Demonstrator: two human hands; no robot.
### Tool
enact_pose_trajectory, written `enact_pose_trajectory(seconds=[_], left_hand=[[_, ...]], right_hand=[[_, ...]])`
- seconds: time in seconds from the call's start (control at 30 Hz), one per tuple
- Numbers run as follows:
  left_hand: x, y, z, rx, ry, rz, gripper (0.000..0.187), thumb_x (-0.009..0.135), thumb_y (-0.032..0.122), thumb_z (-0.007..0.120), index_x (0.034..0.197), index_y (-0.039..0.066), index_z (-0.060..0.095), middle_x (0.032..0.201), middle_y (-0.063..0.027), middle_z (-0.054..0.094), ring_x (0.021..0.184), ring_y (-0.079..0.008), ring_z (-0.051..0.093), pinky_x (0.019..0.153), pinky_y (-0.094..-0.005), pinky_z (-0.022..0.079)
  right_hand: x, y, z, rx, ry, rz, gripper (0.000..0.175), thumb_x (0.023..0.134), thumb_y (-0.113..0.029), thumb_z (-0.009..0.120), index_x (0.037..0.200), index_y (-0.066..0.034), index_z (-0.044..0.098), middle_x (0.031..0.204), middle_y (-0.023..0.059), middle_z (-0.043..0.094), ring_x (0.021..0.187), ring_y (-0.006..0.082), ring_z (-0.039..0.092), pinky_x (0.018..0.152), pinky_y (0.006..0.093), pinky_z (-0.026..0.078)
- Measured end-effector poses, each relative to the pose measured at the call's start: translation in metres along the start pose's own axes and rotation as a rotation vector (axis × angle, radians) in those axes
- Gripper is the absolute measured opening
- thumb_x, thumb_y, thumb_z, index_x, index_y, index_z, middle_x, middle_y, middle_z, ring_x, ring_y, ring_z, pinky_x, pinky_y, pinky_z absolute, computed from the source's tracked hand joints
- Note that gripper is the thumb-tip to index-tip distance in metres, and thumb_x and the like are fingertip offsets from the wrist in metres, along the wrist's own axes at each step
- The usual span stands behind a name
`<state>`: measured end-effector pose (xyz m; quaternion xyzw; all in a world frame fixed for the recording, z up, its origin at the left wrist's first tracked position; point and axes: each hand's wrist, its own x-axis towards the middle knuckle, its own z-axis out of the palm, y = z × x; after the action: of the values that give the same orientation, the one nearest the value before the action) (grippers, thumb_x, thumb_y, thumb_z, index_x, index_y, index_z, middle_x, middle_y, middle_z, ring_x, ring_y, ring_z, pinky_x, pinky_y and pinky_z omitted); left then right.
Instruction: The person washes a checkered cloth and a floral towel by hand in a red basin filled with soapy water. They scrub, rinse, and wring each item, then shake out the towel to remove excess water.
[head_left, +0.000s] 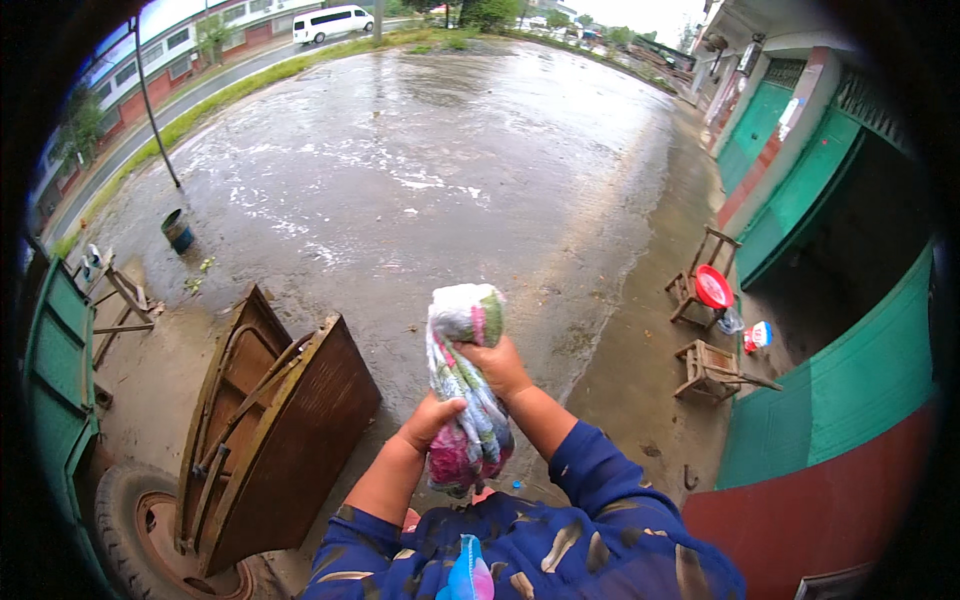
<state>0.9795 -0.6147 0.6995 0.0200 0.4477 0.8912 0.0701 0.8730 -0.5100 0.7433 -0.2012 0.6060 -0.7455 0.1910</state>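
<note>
A wet-looking, bunched cloth (466, 390) in white, green, pink and grey-blue is held upright in front of my body. Around its upper part my right hand (496, 365) is closed, with a rounded bulge of cloth above it. Lower on the cloth, my left hand (433, 420) grips its left side, thumb on top. Below the hands the cloth widens into a dark pink and grey bundle. Some fingers of both hands are hidden by the cloth.
A folded wooden table (300, 450) leans beside a tyre (142, 517) at left. A blue bucket (178, 232) stands farther off. At right are a chair (682, 289) with a red basin (713, 286), a low wooden chair (709, 367) and green doors (802, 187). Wet concrete (420, 187) lies ahead.
</note>
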Motion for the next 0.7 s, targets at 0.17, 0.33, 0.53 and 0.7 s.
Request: enact_pose_trajectory(seconds=[0.17, 0.33, 0.53, 0.7], left_hand=[[0.011, -0.004, -0.003, -0.145, 0.182, -0.129, 0.037, 0.080, 0.016, 0.065, 0.110, 0.001, 0.052, 0.089, -0.0090, 0.062, 0.077, -0.0212, 0.062, 0.072, -0.0329, 0.050], [0.003, 0.025, -0.012, -0.498, -0.021, -0.274, 0.046, 0.078, 0.020, 0.063, 0.117, -0.001, 0.048, 0.101, -0.0177, 0.062, 0.092, -0.0317, 0.062, 0.084, -0.0444, 0.050], [0.017, 0.015, -0.001, -0.790, -0.275, -0.062, 0.085, 0.067, 0.038, 0.071, 0.134, 0.003, 0.033, 0.118, -0.0218, 0.052, 0.102, -0.0353, 0.057, 0.088, -0.0510, 0.047], [0.036, -0.009, 0.024, -1.119, -0.443, 0.000, 0.091, 0.065, 0.046, 0.071, 0.135, 0.005, 0.029, 0.117, -0.0231, 0.049, 0.094, -0.0339, 0.058, 0.083, -0.0508, 0.048]], right_hand=[[0.020, 0.019, 0.008, -0.511, 0.114, 0.063, 0.062, 0.066, -0.035, 0.073, 0.113, 0.0001, 0.053, 0.105, 0.0164, 0.061, 0.101, 0.0258, 0.058, 0.088, 0.0357, 0.044], [0.022, -0.007, -0.010, -0.073, -0.266, 0.102, 0.063, 0.082, -0.039, 0.061, 0.128, -0.0013, 0.039, 0.128, 0.0177, 0.043, 0.118, 0.0253, 0.043, 0.100, 0.0354, 0.032], [0.048, -0.001, -0.054, 0.521, 0.019, 0.318, 0.069, 0.079, -0.057, 0.058, 0.130, -0.0146, 0.037, 0.123, 0.0121, 0.048, 0.111, 0.0226, 0.049, 0.093, 0.0442, 0.042], [0.080, 0.021, -0.023, 0.800, -0.437, 0.152, 0.096, 0.063, -0.067, 0.066, 0.135, -0.0151, 0.032, 0.138, 0.0210, 0.033, 0.123, 0.0386, 0.039, 0.097, 0.0526, 0.039]])
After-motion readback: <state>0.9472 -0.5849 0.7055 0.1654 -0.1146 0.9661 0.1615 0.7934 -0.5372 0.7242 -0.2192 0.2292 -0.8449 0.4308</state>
